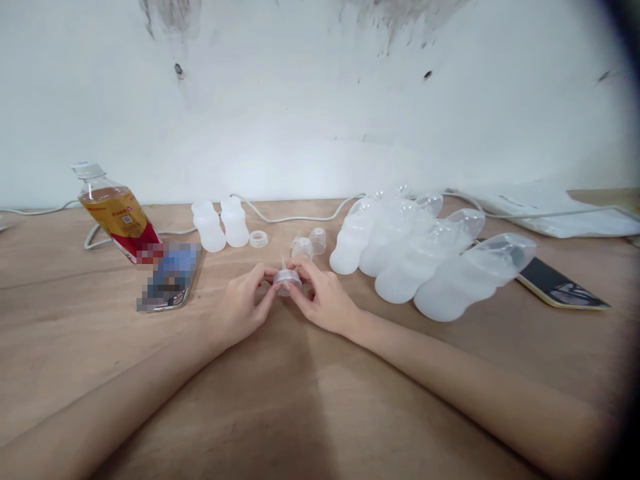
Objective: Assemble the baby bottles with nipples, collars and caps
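Observation:
Between the fingertips of my left hand [246,297] and my right hand [324,293] is a clear, round screw collar [287,279]. A thin pointed tip rises from it. Both hands pinch its rim, the left from one side and the right from the other. Just beyond my right fingers lie a small translucent piece [301,247] and a clear dome cap [317,240]. A loose translucent ring [259,239] rests farther back, beside two frosted bottles without caps [210,228], [235,223].
Several frosted bottles with clear tops [400,267] stand in a group at right. A phone [560,283] lies behind them and another phone [175,273] at left, near a drink bottle [120,213]. A white cable [300,219] runs along the wall toward a plastic bag [545,207].

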{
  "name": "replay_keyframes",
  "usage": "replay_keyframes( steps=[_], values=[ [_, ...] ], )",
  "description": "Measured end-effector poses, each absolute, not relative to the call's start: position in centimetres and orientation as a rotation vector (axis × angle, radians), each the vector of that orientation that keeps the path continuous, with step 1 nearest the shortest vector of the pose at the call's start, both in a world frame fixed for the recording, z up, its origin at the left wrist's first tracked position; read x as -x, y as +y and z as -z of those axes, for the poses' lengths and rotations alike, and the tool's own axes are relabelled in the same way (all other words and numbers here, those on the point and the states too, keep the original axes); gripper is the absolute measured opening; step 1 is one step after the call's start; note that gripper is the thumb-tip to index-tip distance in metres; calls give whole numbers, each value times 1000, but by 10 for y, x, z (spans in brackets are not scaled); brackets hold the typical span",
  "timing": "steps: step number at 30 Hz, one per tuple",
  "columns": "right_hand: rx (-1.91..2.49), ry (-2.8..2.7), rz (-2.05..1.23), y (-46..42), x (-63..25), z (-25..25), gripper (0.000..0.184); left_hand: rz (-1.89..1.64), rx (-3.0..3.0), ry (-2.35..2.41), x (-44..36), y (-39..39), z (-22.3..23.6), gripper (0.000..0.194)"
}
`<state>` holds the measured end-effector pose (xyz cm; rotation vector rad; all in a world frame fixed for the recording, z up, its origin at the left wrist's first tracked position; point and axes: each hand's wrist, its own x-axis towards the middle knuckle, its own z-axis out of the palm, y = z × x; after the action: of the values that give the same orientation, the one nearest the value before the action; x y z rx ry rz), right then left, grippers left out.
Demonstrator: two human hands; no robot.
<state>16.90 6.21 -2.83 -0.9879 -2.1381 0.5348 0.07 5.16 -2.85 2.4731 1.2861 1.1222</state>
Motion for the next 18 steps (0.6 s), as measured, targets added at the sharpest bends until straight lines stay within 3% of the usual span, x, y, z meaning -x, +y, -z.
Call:
replay_keyframes(
  steps=[18],
  values=[
    [889,-2255,-238,60,-168,29,20,-1133,-2505,1345,-3,50,31,6]
  ],
)
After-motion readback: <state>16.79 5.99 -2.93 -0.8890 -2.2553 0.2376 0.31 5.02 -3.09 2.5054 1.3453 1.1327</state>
